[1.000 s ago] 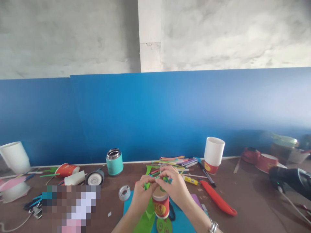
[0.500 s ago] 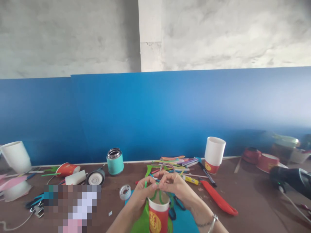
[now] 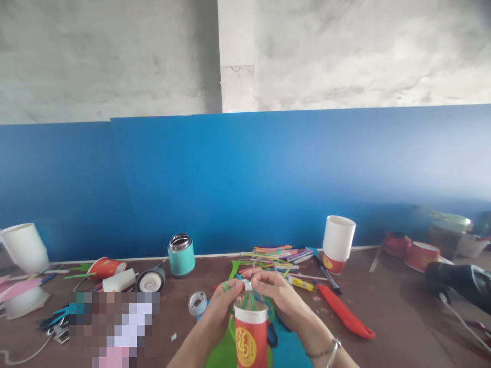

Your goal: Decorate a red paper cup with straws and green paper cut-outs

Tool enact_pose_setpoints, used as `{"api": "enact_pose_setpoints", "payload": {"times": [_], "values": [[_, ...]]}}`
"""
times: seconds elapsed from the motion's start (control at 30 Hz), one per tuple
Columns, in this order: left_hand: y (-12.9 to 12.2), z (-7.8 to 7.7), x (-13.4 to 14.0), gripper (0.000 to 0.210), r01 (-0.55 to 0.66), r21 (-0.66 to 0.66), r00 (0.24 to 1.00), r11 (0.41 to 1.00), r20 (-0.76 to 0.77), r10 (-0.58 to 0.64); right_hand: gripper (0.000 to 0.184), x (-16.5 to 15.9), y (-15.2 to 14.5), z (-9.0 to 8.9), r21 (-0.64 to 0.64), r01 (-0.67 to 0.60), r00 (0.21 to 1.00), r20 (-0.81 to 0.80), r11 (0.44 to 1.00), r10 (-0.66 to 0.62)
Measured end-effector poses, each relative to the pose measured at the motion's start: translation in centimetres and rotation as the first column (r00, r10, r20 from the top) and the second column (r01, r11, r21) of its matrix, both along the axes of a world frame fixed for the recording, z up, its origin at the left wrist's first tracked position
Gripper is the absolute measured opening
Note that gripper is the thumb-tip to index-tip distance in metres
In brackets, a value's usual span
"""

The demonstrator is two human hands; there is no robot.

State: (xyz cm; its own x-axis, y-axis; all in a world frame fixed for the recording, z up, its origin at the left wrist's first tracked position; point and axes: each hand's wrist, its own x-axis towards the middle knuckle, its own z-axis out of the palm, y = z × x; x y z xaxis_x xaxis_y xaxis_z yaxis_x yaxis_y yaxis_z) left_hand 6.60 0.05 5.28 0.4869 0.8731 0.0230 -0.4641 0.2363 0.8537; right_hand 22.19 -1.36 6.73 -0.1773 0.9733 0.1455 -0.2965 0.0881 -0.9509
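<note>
A red paper cup with a white rim and gold print stands upright in front of me. Two green strips run up from its mouth to a small white piece. My left hand pinches this piece from the left, thumb and forefinger together; a bit of green also shows at its fingers. On the other side, my right hand has its fingertips closed against the same white piece. What exactly lies between the fingertips is partly hidden.
Under the cup lie green and blue sheets and dark-handled scissors. Tape sits left, near a turquoise jar. Several coloured sticks, stacked cups, a red balloon and a black device are around.
The white piece now shows between my fingertips, where green was seen before. Beneath it the green strips look straighter and closer together. My hands have shifted only slightly.
</note>
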Motion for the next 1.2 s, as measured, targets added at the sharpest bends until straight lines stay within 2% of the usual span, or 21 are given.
{"api": "enact_pose_setpoints", "payload": {"times": [0.1,0.23,0.33,0.4,0.47,0.53,0.6,0.7,0.87,1.03,1.1,1.2], "values": [[-0.2,0.5,0.0,0.032,-0.022,0.062,0.997,0.998,-0.075,0.027,0.027,-0.3,0.2,-0.2,-0.032,0.038,0.999,-0.036,0.999,-0.039],[-0.1,0.7,0.1,0.028,-0.106,0.138,0.976,0.985,-0.174,0.130,0.040,-0.5,0.6,-0.7,-0.128,0.033,0.998,-0.050,0.991,-0.040],[0.1,0.6,0.2,0.024,-0.182,0.205,0.939,0.962,-0.252,0.232,0.038,-0.4,0.8,-0.8,-0.031,0.180,0.978,0.111,0.983,-0.176],[0.4,0.4,0.2,0.021,-0.245,0.274,0.895,0.930,-0.305,0.326,0.031,-0.4,0.7,-0.6,0.170,0.339,0.888,0.267,0.925,-0.375],[0.7,0.1,0.2,0.018,-0.298,0.354,0.836,0.887,-0.352,0.421,0.019,-0.4,0.4,-0.3,0.436,0.414,0.718,0.383,0.799,-0.581],[0.9,-0.1,0.1,0.015,-0.329,0.443,0.764,0.834,-0.395,0.511,0.012,-0.7,-0.1,0.0,0.639,0.352,0.543,0.455,0.684,-0.706],[0.9,-0.3,0.1,0.014,-0.327,0.537,0.694,0.778,-0.422,0.583,0.014,-1.0,-0.6,0.2,0.732,0.251,0.427,0.503,0.633,-0.751],[0.7,-0.3,0.1,0.014,-0.298,0.654,0.618,0.695,-0.422,0.663,0.014,-1.4,-0.9,0.1,0.757,0.204,0.338,0.541,0.621,-0.770],[0.4,-0.3,0.3,0.012,-0.252,0.769,0.526,0.588,-0.401,0.750,0.015,-1.6,-1.0,0.3,0.755,0.195,0.313,0.557,0.626,-0.769],[0.0,-0.2,0.4,0.013,-0.230,0.811,0.451,0.537,-0.400,0.798,0.016,-2.1,-1.6,0.6,0.792,0.213,0.249,0.523,0.573,-0.815],[-0.1,-0.1,0.4,0.012,-0.226,0.827,0.435,0.515,-0.387,0.813,0.016,-2.3,-1.7,0.6,0.788,0.207,0.244,0.532,0.580,-0.811],[-0.3,0.0,0.3,0.010,-0.211,0.844,0.438,0.493,-0.369,0.820,0.016,-2.3,-1.7,0.5,0.763,0.186,0.245,0.574,0.619,-0.781]]}}
